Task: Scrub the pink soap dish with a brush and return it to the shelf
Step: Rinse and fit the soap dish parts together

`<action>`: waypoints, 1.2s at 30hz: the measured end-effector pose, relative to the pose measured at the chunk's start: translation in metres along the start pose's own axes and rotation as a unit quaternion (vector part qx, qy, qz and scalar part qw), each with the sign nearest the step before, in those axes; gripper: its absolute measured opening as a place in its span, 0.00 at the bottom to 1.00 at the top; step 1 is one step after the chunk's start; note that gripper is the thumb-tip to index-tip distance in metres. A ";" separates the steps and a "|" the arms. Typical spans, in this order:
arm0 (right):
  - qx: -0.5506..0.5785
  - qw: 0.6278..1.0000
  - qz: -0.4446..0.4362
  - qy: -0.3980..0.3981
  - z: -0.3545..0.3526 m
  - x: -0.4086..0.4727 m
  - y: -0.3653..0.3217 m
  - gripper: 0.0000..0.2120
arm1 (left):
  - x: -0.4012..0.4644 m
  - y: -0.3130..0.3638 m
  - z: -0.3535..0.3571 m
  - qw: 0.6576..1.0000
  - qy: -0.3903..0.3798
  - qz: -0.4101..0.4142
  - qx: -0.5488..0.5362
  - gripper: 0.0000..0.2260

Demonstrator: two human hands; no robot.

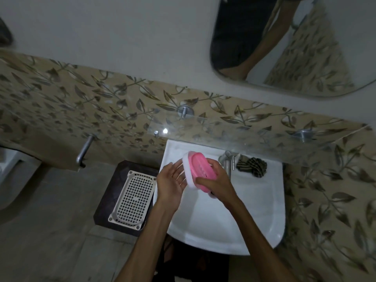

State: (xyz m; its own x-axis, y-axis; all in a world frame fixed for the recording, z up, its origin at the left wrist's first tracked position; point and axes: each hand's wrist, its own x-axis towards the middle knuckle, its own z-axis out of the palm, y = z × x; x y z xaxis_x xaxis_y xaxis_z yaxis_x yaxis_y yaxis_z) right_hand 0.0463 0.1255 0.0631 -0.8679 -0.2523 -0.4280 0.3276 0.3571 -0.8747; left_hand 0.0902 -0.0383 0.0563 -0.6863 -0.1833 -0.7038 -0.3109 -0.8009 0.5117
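Note:
The pink soap dish (200,170) with its white base is held tilted above the white sink (254,216). My right hand (215,180) grips it from the right side, thumb across the lower pink edge. My left hand (171,180) is at the dish's left side with its fingers straight and spread, palm toward the white base, touching or almost touching it. The glass shelf (254,137) runs along the wall just above the sink. No brush is visible.
A metal tap (227,159) stands behind the dish, and a dark striped cloth (252,165) lies on the sink's back right rim. A white perforated basket (132,197) sits on a dark stand to the left. A mirror (295,45) hangs above.

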 end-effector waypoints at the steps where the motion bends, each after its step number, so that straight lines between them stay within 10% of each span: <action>1: 0.033 0.999 0.006 0.007 -0.003 -0.003 -0.001 0.43 | -0.004 -0.001 0.003 1.000 -0.025 0.008 0.003 0.14; 15: 0.141 0.989 -0.023 0.025 -0.040 -0.051 -0.017 0.14 | -0.028 -0.022 0.029 0.971 -0.216 0.021 0.099 0.37; 25: -0.007 0.995 -0.070 -0.065 -0.071 -0.069 -0.032 0.34 | -0.040 -0.024 0.030 0.937 -0.278 0.099 0.188 0.35; 36: 0.023 0.994 -0.078 -0.078 -0.093 -0.094 -0.045 0.31 | -0.056 -0.014 0.049 0.896 -0.308 0.144 0.287 0.36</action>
State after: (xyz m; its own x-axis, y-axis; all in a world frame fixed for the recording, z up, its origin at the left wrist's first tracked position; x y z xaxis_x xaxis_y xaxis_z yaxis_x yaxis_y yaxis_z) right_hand 0.0788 0.2168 0.1641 -0.8424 -0.4384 -0.3133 0.2140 0.2613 -0.9412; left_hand 0.1007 0.0109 0.1128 -0.9700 0.1551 -0.1873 -0.2281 -0.3128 0.9220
